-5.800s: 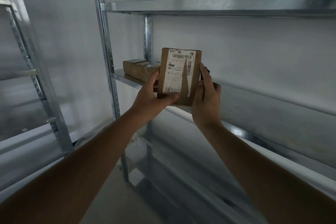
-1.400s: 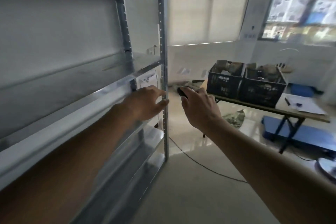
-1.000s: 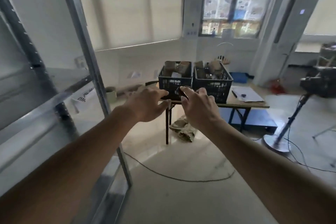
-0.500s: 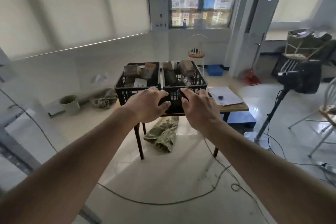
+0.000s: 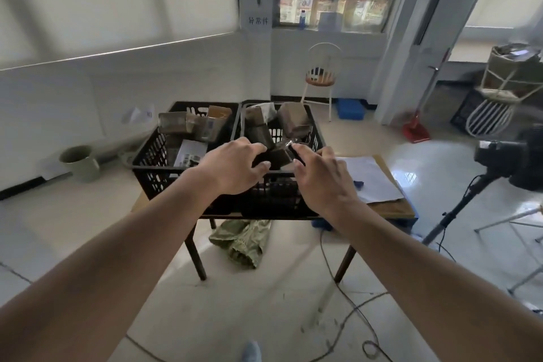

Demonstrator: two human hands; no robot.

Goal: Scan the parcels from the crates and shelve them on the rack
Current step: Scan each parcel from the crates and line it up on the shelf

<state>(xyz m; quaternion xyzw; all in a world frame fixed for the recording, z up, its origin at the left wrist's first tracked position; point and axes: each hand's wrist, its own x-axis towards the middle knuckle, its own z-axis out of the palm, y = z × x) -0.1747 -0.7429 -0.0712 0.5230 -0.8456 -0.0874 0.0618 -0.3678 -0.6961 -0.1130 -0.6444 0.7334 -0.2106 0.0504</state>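
Two black plastic crates stand side by side on a small wooden table (image 5: 390, 210). The left crate (image 5: 152, 169) holds several brown parcels (image 5: 173, 126). The right crate (image 5: 318, 138) holds more brown parcels (image 5: 293, 116). Both my arms reach forward toward the crates. My left hand (image 5: 232, 167) hovers palm down in front of the right crate, fingers loosely curved and holding nothing. My right hand (image 5: 323, 179) grips a small black scanner (image 5: 295, 154) between thumb and forefinger, in front of the same crate. The rack is out of view.
White papers (image 5: 370, 176) lie on the table right of the crates. A crumpled cloth (image 5: 241, 241) and cables (image 5: 352, 308) lie on the floor under the table. A tripod (image 5: 458, 214) stands to the right, a chair (image 5: 320, 79) behind, a bucket (image 5: 78, 161) at left.
My view has swung from the rack to the crates, and I have come closer to the table. The parcel I held before is gone from my hands. The scanner stays in my right hand.
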